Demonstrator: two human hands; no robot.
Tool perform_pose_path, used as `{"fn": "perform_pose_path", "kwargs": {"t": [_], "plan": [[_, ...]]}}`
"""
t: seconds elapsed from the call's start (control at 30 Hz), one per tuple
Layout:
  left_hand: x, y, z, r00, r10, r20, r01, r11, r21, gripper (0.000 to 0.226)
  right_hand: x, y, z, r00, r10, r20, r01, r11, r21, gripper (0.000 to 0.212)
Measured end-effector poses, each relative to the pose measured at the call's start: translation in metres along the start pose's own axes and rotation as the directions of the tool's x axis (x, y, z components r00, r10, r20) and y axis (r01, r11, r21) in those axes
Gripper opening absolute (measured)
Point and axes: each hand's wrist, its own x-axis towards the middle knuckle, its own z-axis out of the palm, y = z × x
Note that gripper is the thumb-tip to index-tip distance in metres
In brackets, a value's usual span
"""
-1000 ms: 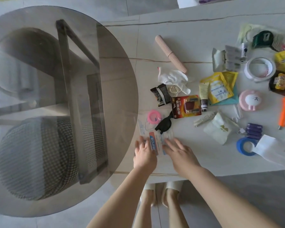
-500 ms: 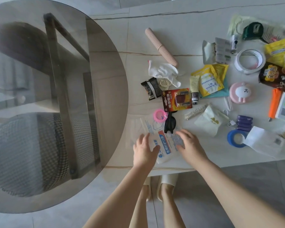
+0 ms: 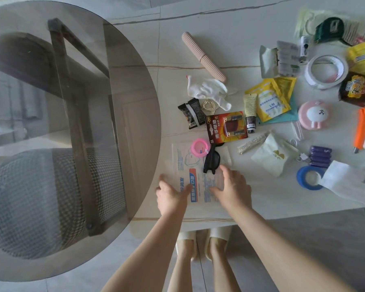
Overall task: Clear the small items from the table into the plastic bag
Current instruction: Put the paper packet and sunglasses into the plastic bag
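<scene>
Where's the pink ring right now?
In the head view, the pink ring lies on the plastic bag, at its far edge, just left of the black sunglasses and below the red battery pack.

Plastic bag [image 3: 195, 175] flat at counter [image 3: 230, 45] near edge; hair ring [image 3: 200, 147] and sunglasses [image 3: 211, 159] on its far end; battery pack [image 3: 227, 127] just behind; tape roll [image 3: 310, 177] right.

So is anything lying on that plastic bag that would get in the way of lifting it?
Yes. The pink ring and the black sunglasses lie on the far end of the plastic bag. Both hands, left and right, rest on its near end, nothing between them and it.
</scene>
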Motion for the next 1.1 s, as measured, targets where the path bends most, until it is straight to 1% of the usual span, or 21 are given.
{"fn": "perform_pose_path", "kwargs": {"t": [0.07,0.13,0.23,0.27,0.33,0.4,0.43,0.5,0.6,0.67,0.77,0.8,0.87,0.9,1.0,1.03,1.1], "plan": [[0.01,-0.011,0.003,0.999,-0.039,0.031,0.04,0.999,-0.009,0.078,-0.001,0.004,-0.002,1.0,-0.01,0.006,0.01,1.0,0.02,0.062],[0.009,-0.011,0.002,0.995,-0.047,0.086,0.049,0.999,-0.016,0.064,-0.002,0.007,-0.005,1.0,-0.02,-0.008,0.02,0.998,0.061,0.058],[-0.015,0.009,-0.01,0.983,0.013,0.184,0.026,0.977,-0.21,0.029,-0.003,0.01,-0.012,1.0,0.003,0.001,-0.003,0.988,0.156,0.062],[-0.02,0.013,-0.013,0.98,0.036,0.197,0.015,0.968,-0.249,0.024,-0.004,0.011,-0.016,1.0,0.018,0.022,-0.022,0.976,0.215,0.065],[-0.031,0.02,-0.022,0.975,0.081,0.207,-0.016,0.954,-0.299,0.021,-0.009,0.011,-0.026,0.992,0.056,0.115,-0.093,0.934,0.345,0.068],[-0.041,0.026,-0.034,0.974,0.102,0.202,-0.031,0.945,-0.327,0.019,-0.017,0.007,-0.038,0.968,0.091,0.232,-0.192,0.867,0.46,0.068],[-0.046,0.028,-0.041,0.973,0.102,0.206,-0.028,0.942,-0.335,0.019,-0.021,0.005,-0.044,0.956,0.1,0.275,-0.23,0.837,0.497,0.069],[-0.054,0.033,-0.056,0.97,0.102,0.221,-0.018,0.935,-0.354,0.022,-0.028,0.0,-0.053,0.939,0.094,0.33,-0.265,0.81,0.523,0.071],[-0.065,0.037,-0.08,0.953,0.095,0.287,0.024,0.922,-0.386,0.026,-0.036,-0.011,-0.061,0.924,0.066,0.377,-0.287,0.771,0.568,0.077],[-0.069,0.04,-0.095,0.934,0.106,0.342,0.041,0.917,-0.397,0.033,-0.039,-0.019,-0.066,0.915,0.047,0.4,-0.307,0.725,0.617,0.08],[-0.07,0.045,-0.111,0.905,0.124,0.408,0.069,0.901,-0.428,0.043,-0.042,-0.028,-0.075,0.929,0.005,0.37,-0.275,0.681,0.679,0.087],[-0.069,0.046,-0.114,0.899,0.14,0.415,0.062,0.897,-0.437,0.047,-0.042,-0.031,-0.078,0.938,-0.01,0.346,-0.25,0.673,0.696,0.085],[-0.064,0.048,-0.12,0.903,0.176,0.392,0.041,0.873,-0.487,0.052,-0.042,-0.036,-0.084,0.956,-0.03,0.293,-0.205,0.648,0.734,0.07],[-0.061,0.049,-0.121,0.91,0.189,0.369,0.042,0.844,-0.535,0.052,-0.042,-0.038,-0.086,0.96,-0.043,0.277,-0.186,0.642,0.744,0.062],[-0.058,0.052,-0.124,0.935,0.181,0.305,0.067,0.755,-0.652,0.03,-0.039,-0.04,-0.09,0.955,-0.07,0.289,-0.168,0.674,0.72,0.051],[-0.057,0.053,-0.123,0.938,0.171,0.302,0.08,0.741,-0.667,0.029,-0.037,-0.039,-0.09,0.952,-0.073,0.298,-0.17,0.684,0.709,0.047],[-0.053,0.054,-0.121,0.937,0.167,0.306,0.089,0.732,-0.675,0.027,-0.033,-0.035,-0.088,0.951,-0.09,0.295,-0.159,0.677,0.719,0.031]]}}
